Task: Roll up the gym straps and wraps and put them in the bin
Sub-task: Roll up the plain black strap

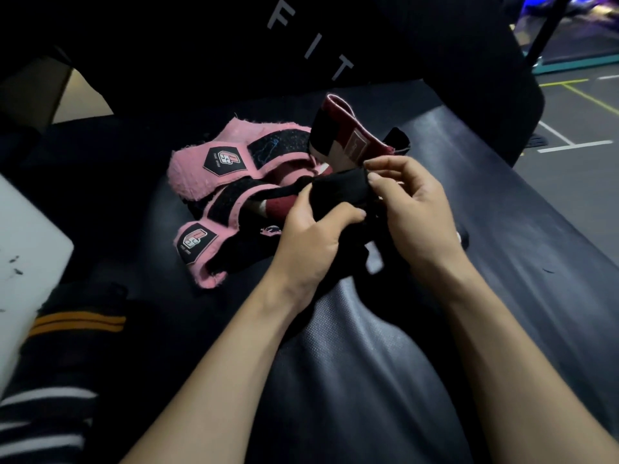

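Black fabric fills both hands: a black strap (338, 189) is held between them above a dark padded bench (502, 262). The left hand (311, 242) is clenched around the bunched middle of the strap, thumb lying across the top and the other fingers curled under it, hidden from view. The right hand (412, 209) pinches the strap's upper edge between thumb and forefinger, its other fingers loosely bent just behind. From below the two grips the rest of the strap hangs down in dark loops toward the bench, between the wrists; how far it is rolled cannot be told.

Just beyond the left fingertips lies a heap of pink wraps (221, 169) with black hook-and-loop patches and dark hexagonal labels, one wrap lying nearer the left wrist and one farther off. A red wrap (355, 132) stands looped up just beyond the right fingertips, a pale label on its side, with more red showing in the heap close to the left knuckles. Left of the left forearm, well apart from the fingers, a white bin (26, 236) shows one corner at the frame edge, and beside it lies dark striped cloth (67, 329) with orange and white bands. Beyond the heap rises a black backrest (301, 45) bearing pale letters.
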